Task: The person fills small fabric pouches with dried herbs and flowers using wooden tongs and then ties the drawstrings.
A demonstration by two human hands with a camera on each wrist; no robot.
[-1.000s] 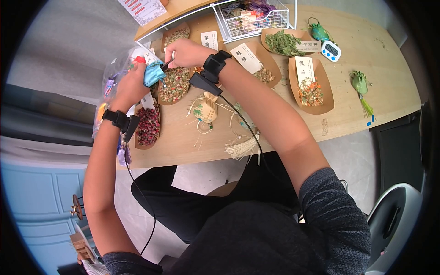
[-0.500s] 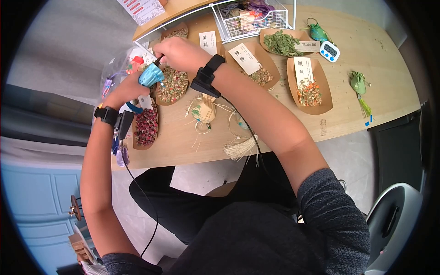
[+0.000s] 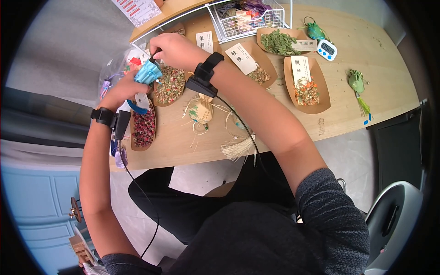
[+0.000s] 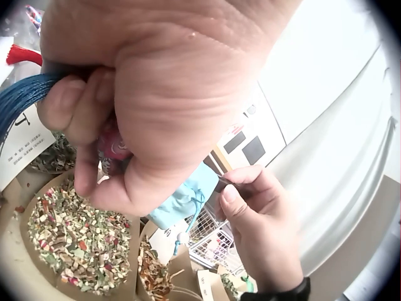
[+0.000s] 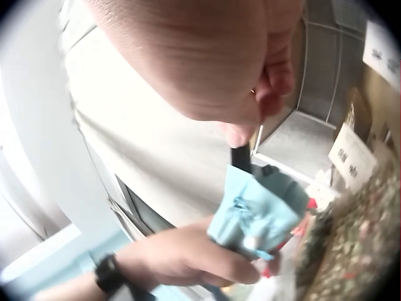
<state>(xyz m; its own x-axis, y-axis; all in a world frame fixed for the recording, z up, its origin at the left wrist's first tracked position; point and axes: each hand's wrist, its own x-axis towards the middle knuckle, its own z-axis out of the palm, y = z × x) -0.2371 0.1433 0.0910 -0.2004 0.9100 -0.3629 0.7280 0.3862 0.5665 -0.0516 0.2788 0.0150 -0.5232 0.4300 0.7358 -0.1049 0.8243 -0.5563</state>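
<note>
The left hand (image 3: 123,90) grips a light blue cloth pouch (image 3: 148,73) over the left side of the table. Between its curled fingers, the left wrist view shows a dark blue tassel (image 4: 25,94) and a small reddish patterned thing (image 4: 113,145). Thumb and fingers of the right hand (image 3: 176,51) pinch a slim black tool (image 5: 240,157), which reaches down into the mouth of the pouch (image 5: 257,213). What is inside the pouch is hidden. Close by lie a tray of mixed dried herbs (image 4: 81,241) and a tray of dark red buds (image 3: 143,130).
More labelled trays, one with green leaves (image 3: 279,43) and one with orange bits (image 3: 307,94), stand to the right. A beige pouch (image 3: 200,110), a white wire basket (image 3: 250,26), a timer (image 3: 327,49) and a green pouch (image 3: 356,81) are also on the table.
Both hands have shifted left with the pouch and the black tool, the right one also upward. A blue tassel now shows below the left hand.
</note>
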